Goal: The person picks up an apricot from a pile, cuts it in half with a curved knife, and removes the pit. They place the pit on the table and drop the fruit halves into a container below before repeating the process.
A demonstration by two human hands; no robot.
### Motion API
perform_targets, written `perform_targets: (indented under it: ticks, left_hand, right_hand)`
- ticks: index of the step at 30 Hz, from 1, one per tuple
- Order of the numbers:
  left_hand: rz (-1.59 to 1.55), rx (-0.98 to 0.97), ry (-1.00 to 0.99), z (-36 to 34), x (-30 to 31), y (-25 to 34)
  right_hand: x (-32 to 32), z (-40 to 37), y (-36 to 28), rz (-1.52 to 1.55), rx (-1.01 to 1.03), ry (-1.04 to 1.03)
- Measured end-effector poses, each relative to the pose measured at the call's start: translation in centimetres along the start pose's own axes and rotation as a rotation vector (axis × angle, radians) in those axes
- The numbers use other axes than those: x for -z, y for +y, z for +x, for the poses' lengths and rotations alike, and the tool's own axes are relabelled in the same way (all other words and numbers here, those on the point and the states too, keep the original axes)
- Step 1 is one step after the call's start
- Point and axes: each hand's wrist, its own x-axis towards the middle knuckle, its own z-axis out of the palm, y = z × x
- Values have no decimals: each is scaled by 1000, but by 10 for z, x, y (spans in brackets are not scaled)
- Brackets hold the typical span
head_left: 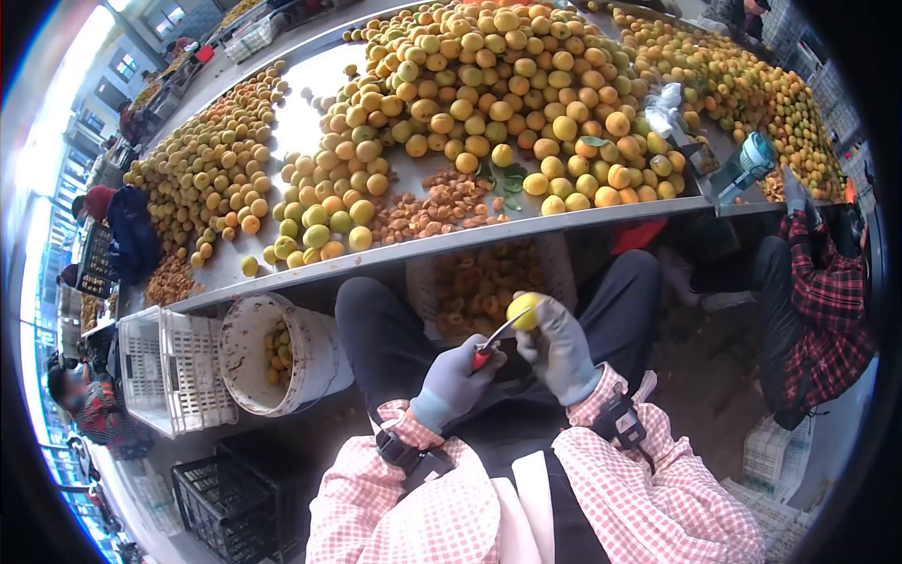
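Note:
My left hand (455,383), in a grey glove, is closed round the red handle of a small knife (502,336). The blade points up and to the right, its tip at a yellow fruit (524,311). That fruit is held in the fingers of my right hand (558,352), also gloved in grey. Both hands are above my lap, close together. Behind them a white crate (561,273) holds many halved orange fruits (481,293). It stands between my knees, partly under the table edge.
A metal table (376,254) carries heaps of yellow-orange fruit (498,75) and a pile of brown pits (437,207). At left stand a white bucket (324,362) and white crates (193,376). A co-worker in a checked shirt (832,310) sits at right, near a bottle (749,162).

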Motion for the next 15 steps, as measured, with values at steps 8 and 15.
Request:
perform_targets:
  ticks: [8, 15]
  left_hand:
    - [-259, 56, -49, 16, 37, 55]
    - [-67, -172, -161, 31, 34, 52]
  right_hand:
    - [8, 3, -11, 112, -455, -62]
    - [-7, -9, -1, -31, -301, 85]
